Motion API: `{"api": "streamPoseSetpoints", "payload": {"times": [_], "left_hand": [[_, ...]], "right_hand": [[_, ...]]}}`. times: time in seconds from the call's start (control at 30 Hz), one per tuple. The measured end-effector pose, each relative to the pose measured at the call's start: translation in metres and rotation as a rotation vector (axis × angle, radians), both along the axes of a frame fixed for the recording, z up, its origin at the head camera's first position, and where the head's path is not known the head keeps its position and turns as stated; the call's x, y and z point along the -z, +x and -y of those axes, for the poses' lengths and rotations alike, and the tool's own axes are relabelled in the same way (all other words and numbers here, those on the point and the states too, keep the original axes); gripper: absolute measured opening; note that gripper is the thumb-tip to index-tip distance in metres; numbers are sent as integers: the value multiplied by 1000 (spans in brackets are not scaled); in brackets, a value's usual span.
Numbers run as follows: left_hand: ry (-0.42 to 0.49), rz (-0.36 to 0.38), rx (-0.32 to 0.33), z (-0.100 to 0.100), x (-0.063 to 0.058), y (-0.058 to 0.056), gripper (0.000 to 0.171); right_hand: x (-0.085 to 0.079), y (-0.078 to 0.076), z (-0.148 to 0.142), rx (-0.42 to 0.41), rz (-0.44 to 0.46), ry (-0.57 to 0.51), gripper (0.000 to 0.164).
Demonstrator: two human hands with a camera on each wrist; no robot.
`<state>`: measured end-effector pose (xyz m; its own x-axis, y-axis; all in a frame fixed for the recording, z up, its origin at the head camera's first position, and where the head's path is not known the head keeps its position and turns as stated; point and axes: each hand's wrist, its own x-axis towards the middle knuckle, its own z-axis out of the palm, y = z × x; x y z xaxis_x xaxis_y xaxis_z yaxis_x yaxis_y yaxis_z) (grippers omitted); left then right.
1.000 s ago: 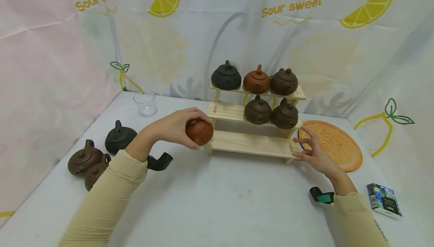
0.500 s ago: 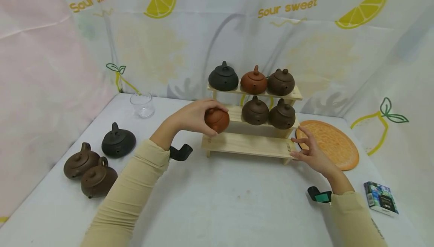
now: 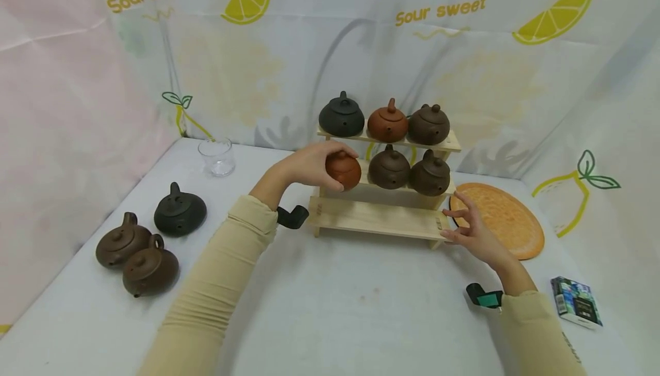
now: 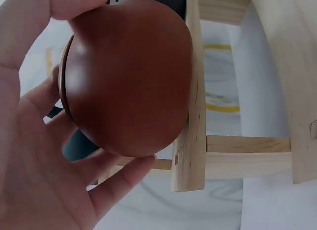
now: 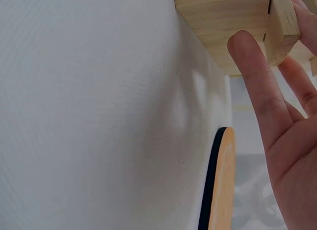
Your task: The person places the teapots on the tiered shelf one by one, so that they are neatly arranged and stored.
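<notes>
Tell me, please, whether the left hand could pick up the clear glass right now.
Probably not: the left hand holds a reddish teapot, though nothing seems to block the way to the clear glass.

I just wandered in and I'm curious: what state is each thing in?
Left hand: gripping the reddish teapot
Reddish teapot: lid on, held by the middle shelf's left end
Right hand: around the lowest shelf's right end
Wooden rack: standing
Five racked teapots: upright, lidded
Three table teapots: upright, lidded
Glass: upright
Pizza-patterned disc: lying flat
Box: lying flat
</notes>
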<state>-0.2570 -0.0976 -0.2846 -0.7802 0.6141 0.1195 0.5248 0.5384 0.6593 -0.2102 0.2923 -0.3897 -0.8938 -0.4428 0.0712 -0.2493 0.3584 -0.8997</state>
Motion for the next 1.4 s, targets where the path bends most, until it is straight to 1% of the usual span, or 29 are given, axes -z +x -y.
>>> {"api": "streamPoseSetpoints", "payload": {"times": [0.07, 0.17, 0.23, 0.3, 0.37, 0.43, 0.5, 0.57, 0.63, 0.77, 0.87, 0.97, 1.07, 1.13, 1.23, 1.3, 1.37, 1.4], "left_hand": [[36, 4, -22, 0, 2, 0, 60], [111, -27, -55, 0, 8, 2, 63], [164, -82, -83, -1, 13, 5, 67], [212, -153, -120, -4, 22, 9, 68], [247, -228, -166, -7, 31, 14, 69], [276, -285, -225, -10, 41, 18, 70], [314, -305, -275, -11, 48, 20, 70], [365, -290, -302, -12, 51, 20, 69], [406, -261, -309, -11, 52, 18, 68], [466, -192, -289, -10, 54, 15, 69], [491, -172, -285, -9, 56, 15, 70], [522, -174, -287, -8, 57, 19, 70], [558, -197, -305, -4, 56, 26, 67], [587, -219, -331, 1, 54, 32, 65], [634, -261, -389, 8, 46, 46, 61], [665, -297, -441, 13, 40, 56, 58], [696, -333, -513, 20, 37, 63, 56], [710, -348, -554, 25, 40, 63, 54]], "right_hand": [[0, 0, 0, -1, 3, 1, 90], [0, 0, 1, -3, 7, 1, 90], [0, 0, 1, -2, 7, 0, 90], [1, 0, 0, -3, 6, -2, 90], [2, 1, -1, -5, 1, -9, 90], [3, 2, -1, -7, 0, -13, 90], [4, 2, -1, -10, 2, -13, 90], [4, 2, -1, -13, 3, -16, 90], [4, 1, 0, -11, 5, -16, 90], [4, 0, 0, -12, -4, -17, 89], [5, -1, 0, -19, -6, -22, 90], [4, -1, 0, -22, -2, -24, 90], [4, 0, 0, -24, -4, -27, 91], [3, 0, -1, -25, -8, -27, 91], [3, 1, -2, -21, -14, -26, 92], [2, 1, -2, -18, -8, -20, 92], [2, 2, -2, -16, -3, -17, 92], [2, 2, -2, -17, -2, -18, 92]]}}
